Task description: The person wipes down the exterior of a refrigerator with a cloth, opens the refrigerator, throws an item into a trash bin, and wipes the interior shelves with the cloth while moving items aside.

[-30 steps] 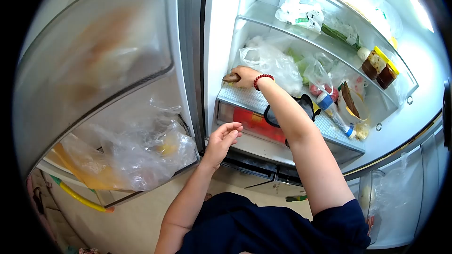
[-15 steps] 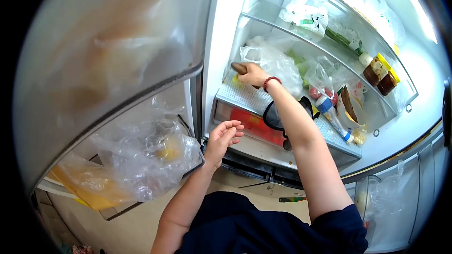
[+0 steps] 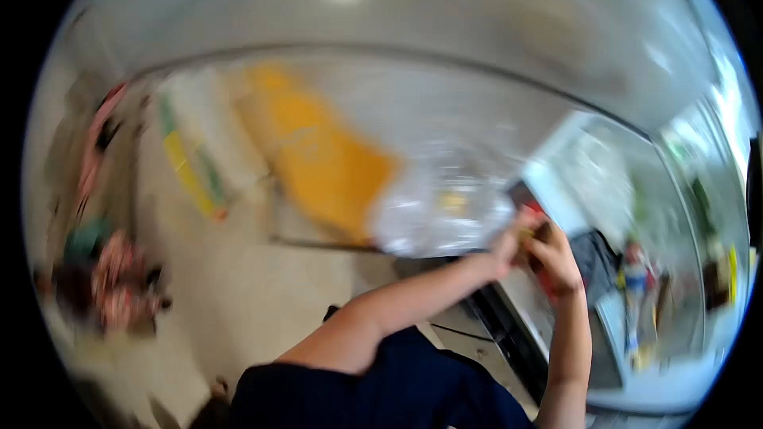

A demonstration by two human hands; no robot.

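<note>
The view is smeared by motion. My right hand (image 3: pixel 558 260) is closed round a small brown object (image 3: pixel 544 233), too blurred to name. My left hand (image 3: pixel 505 249) meets it there, close beside or touching the brown object, its fingers smeared. Both hands are in front of the open fridge's lower part, by the red contents of its drawer. To their left, clear plastic bags (image 3: pixel 445 210) with something yellow inside sit in the door rack, beside an orange-yellow bag (image 3: pixel 326 167).
The fridge door (image 3: pixel 445 4) stands open across the top of the view. On the right are the fridge shelves, with a clear bag (image 3: pixel 596 171), a dark grey item (image 3: pixel 594 258) and a yellow-lidded jar (image 3: pixel 727 274). Pinkish patterned cloth (image 3: pixel 127 282) lies at far left.
My view has swung left towards the door and floor. My right hand has come out from the fridge shelf with the brown object, and both hands are now together.
</note>
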